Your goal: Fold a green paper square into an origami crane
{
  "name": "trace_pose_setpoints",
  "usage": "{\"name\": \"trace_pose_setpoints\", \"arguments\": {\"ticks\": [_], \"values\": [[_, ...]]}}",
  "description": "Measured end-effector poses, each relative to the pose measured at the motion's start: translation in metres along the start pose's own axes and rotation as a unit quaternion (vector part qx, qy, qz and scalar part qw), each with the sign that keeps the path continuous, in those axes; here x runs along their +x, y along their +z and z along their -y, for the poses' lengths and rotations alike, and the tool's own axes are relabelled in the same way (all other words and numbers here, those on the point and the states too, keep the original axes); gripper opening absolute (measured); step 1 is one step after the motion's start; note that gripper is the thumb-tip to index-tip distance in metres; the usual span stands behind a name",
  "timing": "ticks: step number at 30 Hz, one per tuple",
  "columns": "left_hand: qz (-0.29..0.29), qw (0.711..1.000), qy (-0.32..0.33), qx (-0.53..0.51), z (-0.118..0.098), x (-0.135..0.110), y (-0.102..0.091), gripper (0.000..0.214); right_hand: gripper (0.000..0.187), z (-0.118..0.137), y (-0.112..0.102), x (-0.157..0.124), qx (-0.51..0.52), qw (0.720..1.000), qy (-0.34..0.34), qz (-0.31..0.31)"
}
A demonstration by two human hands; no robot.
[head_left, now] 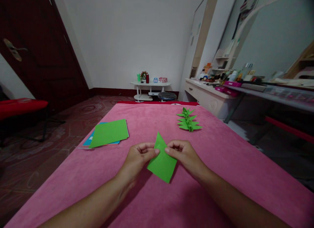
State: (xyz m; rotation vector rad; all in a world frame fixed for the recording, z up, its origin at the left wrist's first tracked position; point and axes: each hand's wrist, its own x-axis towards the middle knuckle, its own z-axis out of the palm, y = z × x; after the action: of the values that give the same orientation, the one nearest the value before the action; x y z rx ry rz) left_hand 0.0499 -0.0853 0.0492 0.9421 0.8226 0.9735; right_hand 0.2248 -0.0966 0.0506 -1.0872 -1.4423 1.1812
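A folded green sheet of origami paper (163, 164) is held up between both hands above the pink cloth, its narrow point facing away from me. My left hand (139, 157) pinches its left edge, thumb on top and fingers underneath. On the opposite edge, my right hand (183, 153) grips it the same way, the two thumb tips close together. To the left lies a stack of coloured paper (110, 133), green on top with blue and other edges showing. Several folded green paper cranes (188, 120) stand in a row beyond my right hand.
The pink cloth (98, 188) covers the surface in front of me. A red seat (23, 107) is at left, near a dark door (36, 51). Along the right runs a dressing table (208, 94) with bottles and boxes. A white stand (150, 85) is at the far wall.
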Motion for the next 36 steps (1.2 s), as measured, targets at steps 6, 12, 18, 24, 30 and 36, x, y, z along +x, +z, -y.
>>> {"name": "trace_pose_setpoints", "arguments": {"ticks": [6,12,18,24,30,36], "values": [[-0.021,1.0,0.001,0.009,0.007,0.002,-0.001,0.025,0.024,-0.003,0.0,-0.001,-0.017,0.999,-0.004,0.03],[0.006,1.0,0.012,-0.01,0.011,0.006,-0.005,0.023,0.026,0.004,-0.004,-0.001,-0.037,0.995,0.034,0.087],[0.027,1.0,0.009,0.005,0.006,0.006,-0.007,0.024,0.025,0.0,-0.007,-0.002,-0.017,0.988,0.045,0.145],[0.016,1.0,0.012,0.021,0.003,0.008,-0.011,0.027,0.023,-0.003,-0.01,-0.002,-0.014,0.984,0.041,0.174],[0.002,1.0,0.026,-0.014,0.005,0.011,-0.015,0.037,0.025,0.001,-0.009,-0.004,-0.021,0.981,0.05,0.184],[-0.051,0.995,0.078,0.027,-0.003,0.011,-0.014,0.033,0.021,0.005,-0.007,-0.002,-0.078,0.989,0.024,0.123]]}}
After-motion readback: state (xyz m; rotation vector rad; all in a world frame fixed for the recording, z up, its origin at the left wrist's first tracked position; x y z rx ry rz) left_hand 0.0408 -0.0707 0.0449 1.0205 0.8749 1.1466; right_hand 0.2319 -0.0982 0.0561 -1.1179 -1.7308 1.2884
